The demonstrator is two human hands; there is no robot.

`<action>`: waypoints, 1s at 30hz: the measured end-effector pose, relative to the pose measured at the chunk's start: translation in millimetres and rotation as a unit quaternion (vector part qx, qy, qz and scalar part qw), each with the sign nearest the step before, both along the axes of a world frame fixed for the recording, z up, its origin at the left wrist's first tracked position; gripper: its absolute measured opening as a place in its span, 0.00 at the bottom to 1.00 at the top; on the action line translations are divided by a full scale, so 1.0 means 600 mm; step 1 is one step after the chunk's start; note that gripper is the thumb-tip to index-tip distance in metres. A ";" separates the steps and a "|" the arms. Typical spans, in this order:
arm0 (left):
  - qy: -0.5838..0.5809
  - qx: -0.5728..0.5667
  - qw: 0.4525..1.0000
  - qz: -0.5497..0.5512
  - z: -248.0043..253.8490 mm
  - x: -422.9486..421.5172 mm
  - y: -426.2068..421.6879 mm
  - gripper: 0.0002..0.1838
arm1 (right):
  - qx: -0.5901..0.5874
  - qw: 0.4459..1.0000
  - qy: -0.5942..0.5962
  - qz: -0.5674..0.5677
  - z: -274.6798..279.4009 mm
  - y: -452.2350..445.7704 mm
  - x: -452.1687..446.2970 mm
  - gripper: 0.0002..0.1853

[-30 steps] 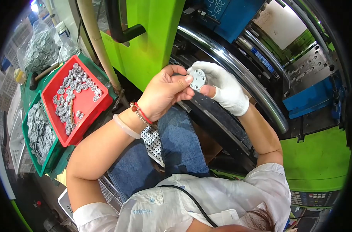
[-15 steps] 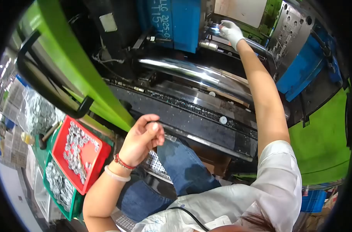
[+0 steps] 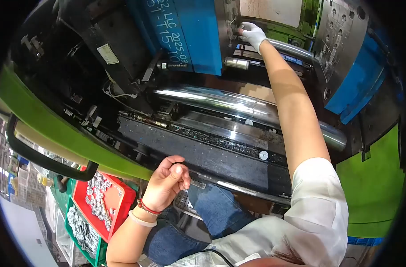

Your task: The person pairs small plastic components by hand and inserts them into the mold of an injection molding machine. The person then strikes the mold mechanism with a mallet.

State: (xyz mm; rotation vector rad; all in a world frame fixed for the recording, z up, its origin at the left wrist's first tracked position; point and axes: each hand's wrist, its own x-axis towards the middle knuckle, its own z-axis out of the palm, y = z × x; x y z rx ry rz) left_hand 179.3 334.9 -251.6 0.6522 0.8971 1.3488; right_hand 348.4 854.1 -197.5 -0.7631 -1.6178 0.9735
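My right hand, in a white glove with bare fingertips, reaches into a machine between two mould halves. Its fingers are bent together against the metal face of the left mould half; what they pinch, if anything, is hidden. Opposite stands the right mould half, its steel face full of holes. My bare left hand hovers over my lap by the machine's front rail, fingers curled in with the thumb over them and nothing visible in them. A small whitish disc lies on the machine bed.
Thick chrome bars cross below my right arm. At lower left, a red tray holds small round grey parts, beside a green crate with more. A green door with a black handle stands left of my left hand.
My right hand has moved left, up to the left mould half's face. The camera view has shifted. My left hand keeps nearly the same curled pose.
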 end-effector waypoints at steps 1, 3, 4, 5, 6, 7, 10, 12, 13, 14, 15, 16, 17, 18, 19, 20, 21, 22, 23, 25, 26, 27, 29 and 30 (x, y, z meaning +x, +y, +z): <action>-0.001 0.002 1.000 -0.003 -0.001 0.001 0.003 0.15 | 0.006 1.000 -0.006 0.000 0.002 -0.006 -0.002 0.26; -0.001 0.002 1.000 -0.006 -0.003 0.002 0.007 0.15 | 0.020 1.000 -0.018 0.010 0.000 -0.006 -0.001 0.26; 0.000 0.000 1.000 -0.007 -0.004 0.003 0.009 0.15 | 0.028 0.999 -0.024 0.022 -0.001 0.000 0.000 0.25; 0.001 0.000 1.000 -0.007 -0.004 0.004 0.010 0.15 | 0.037 0.998 -0.030 0.033 0.000 0.006 -0.001 0.24; 0.000 -0.001 1.000 -0.007 -0.004 0.004 0.011 0.15 | 0.046 0.998 -0.026 0.032 -0.003 0.014 -0.002 0.23; -0.001 -0.002 1.000 -0.008 -0.005 0.004 0.011 0.15 | 0.055 0.998 -0.021 0.031 -0.006 0.021 -0.003 0.23; 0.000 -0.004 1.000 -0.007 -0.005 0.006 0.013 0.15 | 0.072 0.997 -0.026 0.024 -0.013 0.048 -0.007 0.22; 0.001 -0.004 1.000 -0.008 -0.006 0.006 0.014 0.15 | 0.070 0.997 -0.028 0.021 -0.013 0.051 -0.007 0.21; 0.001 -0.004 1.000 -0.009 -0.007 0.006 0.014 0.14 | 0.063 0.997 -0.025 0.020 -0.011 0.045 -0.008 0.21; 0.001 -0.003 1.000 -0.010 -0.008 0.006 0.015 0.14 | 0.056 0.998 -0.022 0.020 -0.008 0.039 -0.009 0.21; 0.002 -0.004 1.000 -0.010 -0.007 0.006 0.015 0.14 | 0.040 0.999 -0.001 0.032 -0.006 0.034 -0.009 0.22; 0.002 -0.005 1.000 -0.010 -0.006 0.006 0.016 0.14 | 0.024 0.999 0.019 0.044 -0.004 0.028 -0.009 0.22; 0.002 -0.007 1.000 -0.009 -0.006 0.007 0.016 0.14 | 0.008 0.998 0.039 0.057 -0.003 0.023 -0.009 0.23; 0.000 -0.008 1.000 -0.010 -0.006 0.007 0.016 0.14 | -0.001 0.996 0.056 0.063 -0.003 0.017 -0.010 0.23; -0.002 -0.008 1.000 -0.010 -0.006 0.008 0.016 0.14 | -0.011 0.995 0.072 0.069 -0.002 0.012 -0.010 0.22; -0.004 -0.009 1.000 -0.011 -0.006 0.007 0.016 0.14 | -0.020 0.993 0.089 0.075 -0.001 0.008 -0.011 0.21; -0.008 -0.008 1.000 -0.016 -0.006 0.006 0.016 0.14 | -0.011 0.996 0.074 0.057 0.000 0.008 -0.012 0.21; -0.012 -0.007 1.000 -0.020 -0.007 0.005 0.017 0.15 | -0.001 0.998 0.058 0.039 0.001 0.008 -0.014 0.20; -0.016 -0.007 1.000 -0.025 -0.007 0.004 0.017 0.15 | 0.008 0.999 0.042 0.021 0.002 0.008 -0.015 0.19; -0.016 -0.009 0.999 -0.026 -0.009 0.003 0.017 0.15 | 0.024 0.999 0.022 -0.029 0.002 0.015 -0.019 0.18; -0.016 -0.009 0.999 -0.026 -0.009 0.003 0.017 0.15 | 0.032 0.998 0.012 -0.054 0.002 0.018 -0.022 0.17; -0.011 -0.011 1.000 -0.023 -0.008 0.004 0.017 0.14 | 0.016 0.999 0.013 -0.050 0.009 0.008 -0.022 0.17; -0.001 -0.016 1.000 -0.018 -0.007 0.006 0.017 0.14 | -0.018 0.999 0.015 -0.042 0.025 -0.019 -0.020 0.19; -0.002 -0.016 1.000 -0.019 -0.006 0.006 0.017 0.14 | -0.011 0.999 0.008 -0.044 0.022 -0.011 -0.021 0.18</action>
